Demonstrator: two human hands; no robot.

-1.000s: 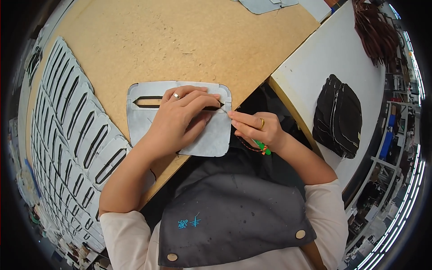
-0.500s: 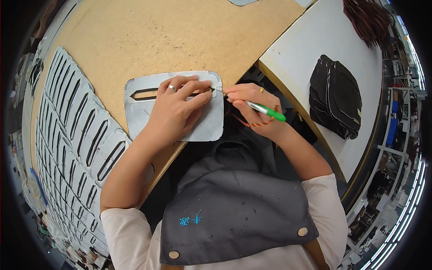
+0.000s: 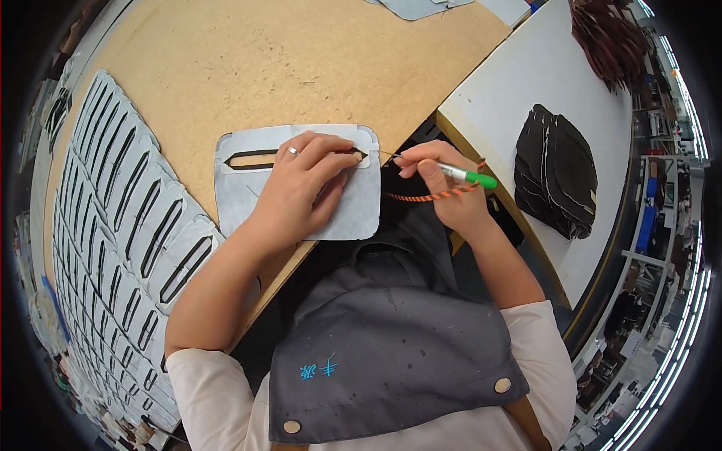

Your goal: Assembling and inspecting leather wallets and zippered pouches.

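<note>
Clock centred on the panel, 12 = away from the wearer.

Work: pale grey rounded-rectangle panel (image 3: 350, 207), sheet material, with a long black-edged slot (image 3: 252, 159) in its upper half. Lies on the tan wood bench (image 3: 278, 68) at the edge; its 4–5 o'clock corner overhangs. Bench shows through the slot.

Left hand (image 3: 304, 180): laid across the panel from 7 o'clock, fingers bent, fingertips over the slot's 3 o'clock end. Silver ring on it. Can't tell whether it pinches anything; thumb mostly hidden.

Right hand (image 3: 460, 207): at 3 o'clock off the panel, closed round a slim tool (image 3: 481, 180) with silver-and-green handle and thin metal shaft. Tip points at 9, just beside the panel's right edge; contact unclear. Orange-and-black twisted cord (image 3: 425, 198) hangs by that hand.

Around: overlapping rows of pale grey slotted panels (image 3: 180, 248), 8–9 o'clock. Pale grey cut pieces (image 3: 421, 6), 1 o'clock. White tabletop (image 3: 496, 101) from 2 to 4, carrying a black layered fabric pile (image 3: 556, 173) at 3. Dark brown bundle of strips (image 3: 609, 45), 2 o'clock. Dark grey apron (image 3: 406, 338), 5 o'clock.
</note>
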